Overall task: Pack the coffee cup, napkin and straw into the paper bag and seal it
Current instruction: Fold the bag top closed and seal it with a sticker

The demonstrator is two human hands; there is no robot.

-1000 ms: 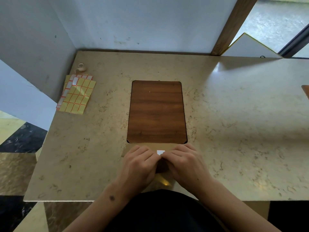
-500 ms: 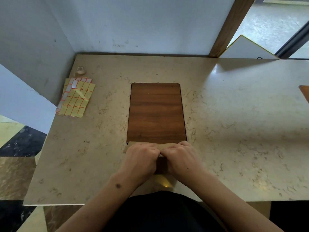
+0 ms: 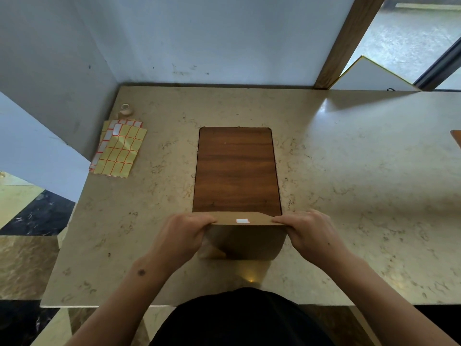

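We hold the paper bag (image 3: 245, 242) standing upright near the front edge of the worktop (image 3: 349, 171), just in front of the dark wood inset panel (image 3: 236, 171). Its top is folded over into a flat flap whose long axis runs left to right, parallel to that front edge. A small white sticker (image 3: 242, 221) with a red border sits at the middle of the flap, across the fold.

Our left hand (image 3: 183, 237) pinches the left end of the flap, fingers (image 3: 199, 219) curled narrow over the top, thumb hidden underneath. Our right hand (image 3: 310, 233) does the same at the right end, its fingers closed on the paper. The two hands lie equally far from the sticker, one on either side, so either could reach it; it lies inward along the flap from both.

The cup, napkin and straw are not visible; we judge they are inside the bag. The seal looks made, and what remains is likely pressing the crease flat along its length.

Sheets of yellow labels (image 3: 119, 151) lie near the back left corner of the worktop, well apart from the bag, with a small roll-like object (image 3: 125, 109) just behind them.
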